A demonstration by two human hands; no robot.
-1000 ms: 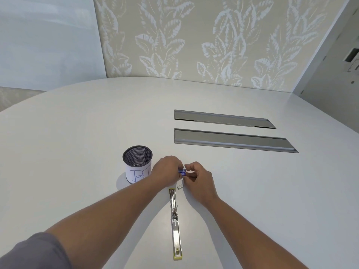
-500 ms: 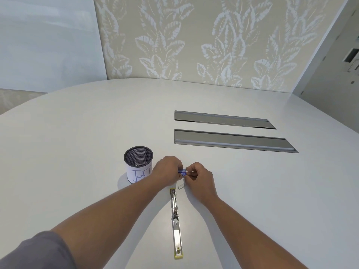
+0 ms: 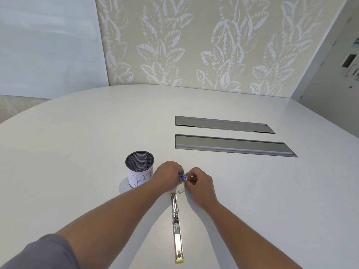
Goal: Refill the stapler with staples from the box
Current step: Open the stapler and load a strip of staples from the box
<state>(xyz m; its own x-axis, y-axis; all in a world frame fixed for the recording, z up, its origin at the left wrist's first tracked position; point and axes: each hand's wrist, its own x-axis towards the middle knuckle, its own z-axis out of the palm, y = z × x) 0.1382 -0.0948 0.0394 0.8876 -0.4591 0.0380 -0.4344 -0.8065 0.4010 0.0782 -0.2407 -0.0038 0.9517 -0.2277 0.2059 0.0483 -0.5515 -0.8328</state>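
Note:
A small blue staple box (image 3: 182, 177) is held just above the white table (image 3: 77, 144) between both hands. My left hand (image 3: 168, 175) grips its left end and my right hand (image 3: 200, 180) pinches its right end. Below them a short silver strip of staples (image 3: 181, 190) lies on the table. The stapler (image 3: 177, 228), silver with yellow ends, lies swung fully open in a straight line running toward me, its far tip just below my hands.
A black mesh pen cup (image 3: 139, 168) with a white paper label stands just left of my left hand. Two long grey cable hatches (image 3: 231, 145) are set into the table farther back on the right.
Both hands have stayed at the blue box with only small finger movements. The staple strip and the stapler have not moved.

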